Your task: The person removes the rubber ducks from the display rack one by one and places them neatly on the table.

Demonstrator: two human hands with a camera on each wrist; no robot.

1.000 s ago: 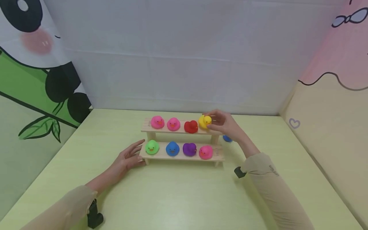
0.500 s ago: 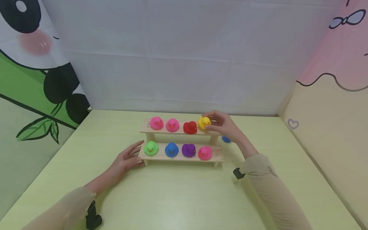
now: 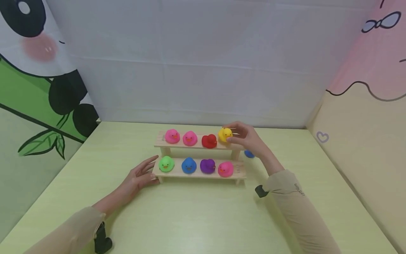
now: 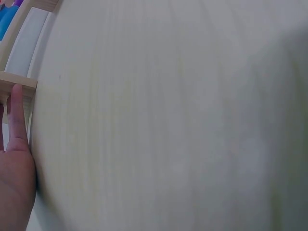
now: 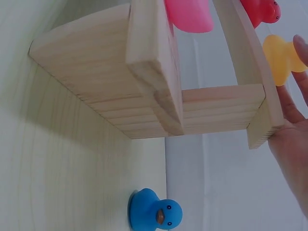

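In the head view my right hand (image 3: 248, 140) has thumb and fingers around a yellow rubber duck (image 3: 225, 134) at the right end of the upper shelf of a two-step wooden stand (image 3: 162, 141). The same yellow duck (image 5: 276, 57) shows between the fingers in the right wrist view, right at the shelf's edge. My left hand (image 3: 139, 178) lies against the left end of the lower shelf, its fingers extended. A digit (image 4: 17, 113) of it touches the wood in the left wrist view. Left of the yellow duck sit a red duck (image 3: 209, 141) and two pink ducks (image 3: 172, 136).
On the lower step stand a green duck (image 3: 166, 164), a blue duck (image 3: 189, 165), a purple duck (image 3: 207, 166) and a pink duck (image 3: 226, 169). Another blue duck (image 5: 149, 210) is on the table right of the stand. A pale wall (image 3: 190, 91) rises behind.
The yellow duck's face has turned slightly between the right fingers. Both hands stay in place; the whole view shifts a little.
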